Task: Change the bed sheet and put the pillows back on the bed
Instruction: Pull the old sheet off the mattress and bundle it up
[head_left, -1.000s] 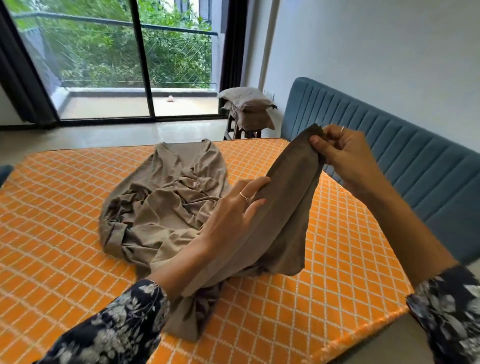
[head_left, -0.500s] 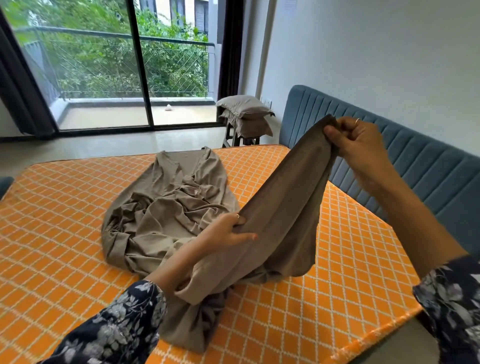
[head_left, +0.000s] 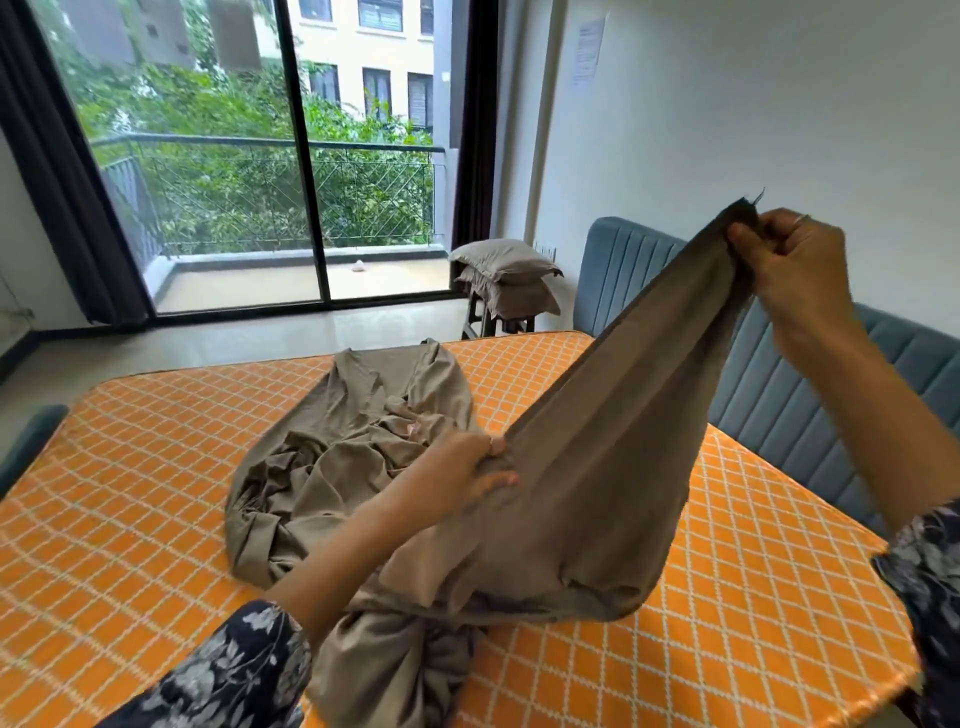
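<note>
Slippage threatens: right hand (head_left: 795, 260) pinches only the bed sheet (head_left: 597, 457) corner at upper right, left hand (head_left: 462, 475) loosely clutching mid-frame folds.

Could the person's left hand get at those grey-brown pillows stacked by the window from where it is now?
Probably not. The stacked grey-brown pillows sit on a dark stool beyond the far edge of the orange checked mattress, and the left hand is gripping the taupe bed sheet near the person.
</note>
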